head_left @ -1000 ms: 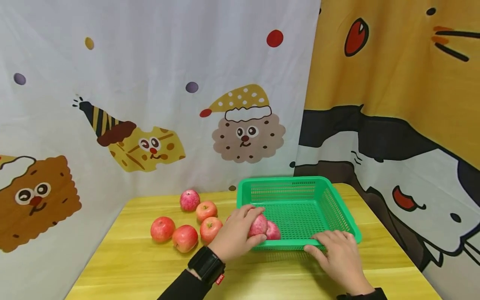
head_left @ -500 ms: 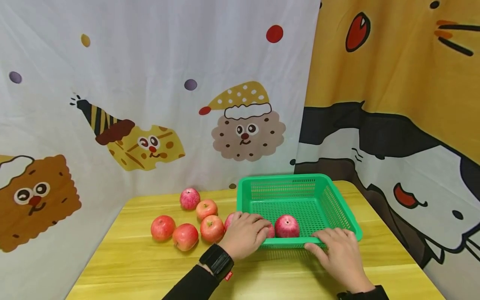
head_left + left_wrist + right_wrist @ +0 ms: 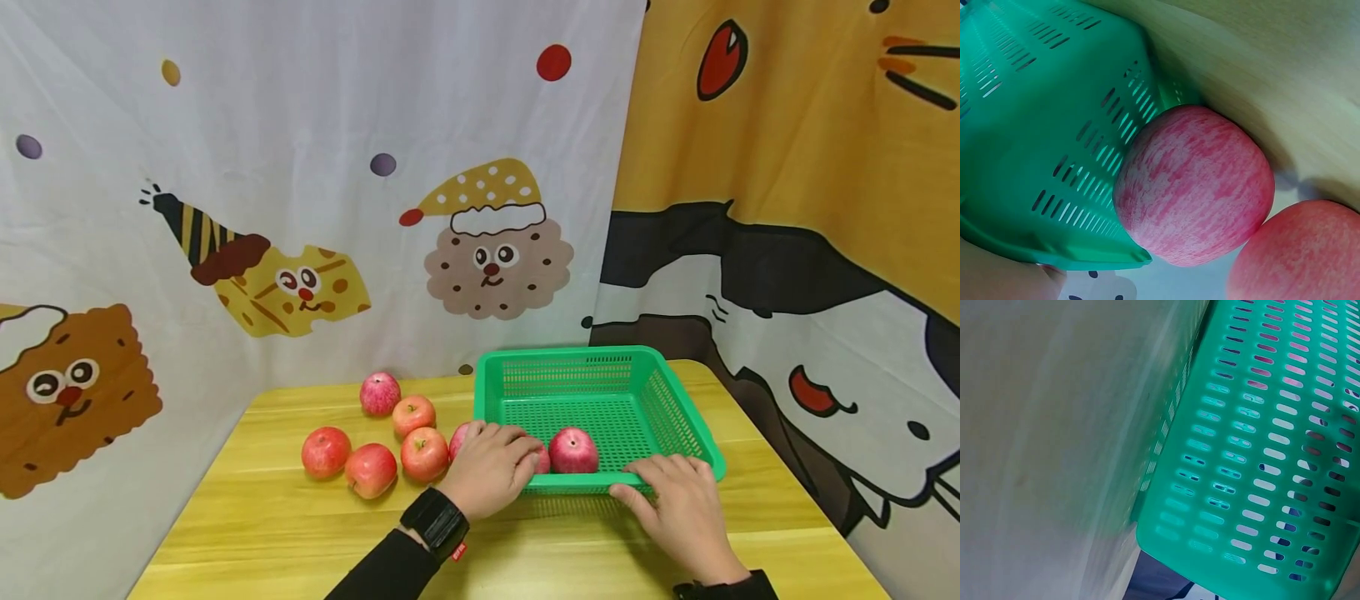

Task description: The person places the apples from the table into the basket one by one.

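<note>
A green plastic basket [image 3: 600,481] sits on the table, its slotted wall [image 3: 1260,450] filling much of the right wrist view. My left hand [image 3: 491,468] grips the rim near its front left corner, fingers curled over the edge. On the front rim, towards the right, my right hand [image 3: 678,512] holds with the thumb outside and fingers over the top. Inside lies a red apple [image 3: 573,451]; another apple [image 3: 542,459] beside it is partly covered by the left hand. Just outside the left wall stands a streaked apple [image 3: 1194,184], partly hidden by that hand in the head view.
Several more apples lie left of the basket, among them a red apple [image 3: 326,452], an orange-red apple [image 3: 424,454] and a dark pink apple [image 3: 380,393] at the back. Printed curtains [image 3: 300,125] close off the wooden table [image 3: 285,533] behind and at the sides.
My left hand has let go of an apple, which now rests in the basket, and has moved left onto the rim. The right hand has kept its place on the rim.
</note>
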Demonstrator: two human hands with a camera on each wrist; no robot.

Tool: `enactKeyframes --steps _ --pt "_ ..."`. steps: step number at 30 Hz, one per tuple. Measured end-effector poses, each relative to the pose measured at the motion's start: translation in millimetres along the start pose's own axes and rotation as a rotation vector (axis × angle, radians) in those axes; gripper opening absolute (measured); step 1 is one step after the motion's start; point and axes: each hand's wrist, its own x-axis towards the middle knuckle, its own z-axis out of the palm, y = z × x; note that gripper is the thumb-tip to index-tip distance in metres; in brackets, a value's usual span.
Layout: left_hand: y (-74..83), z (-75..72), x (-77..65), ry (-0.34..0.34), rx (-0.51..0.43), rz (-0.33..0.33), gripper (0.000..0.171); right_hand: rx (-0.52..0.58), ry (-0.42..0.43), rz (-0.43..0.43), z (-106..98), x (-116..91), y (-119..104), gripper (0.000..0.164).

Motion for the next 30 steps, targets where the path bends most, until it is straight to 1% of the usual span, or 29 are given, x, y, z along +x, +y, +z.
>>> enactKeyframes --steps 10,28,30 --pt "0.5 1.1 -1.0 0.021 -0.007 -0.012 0.032 -0.005 -0.002 0.002 0.1 0.2 -0.3 0.039" --pt "1.4 1.2 -2.4 0.016 -0.024 -0.033 0.033 -0.008 -0.002 0.008 0.6 0.1 -0.2 0.041" --pt "1.1 1.5 -2.6 0.011 -0.031 -0.043 0.034 -0.009 -0.003 0.009 0.8 0.1 -0.5 0.040"
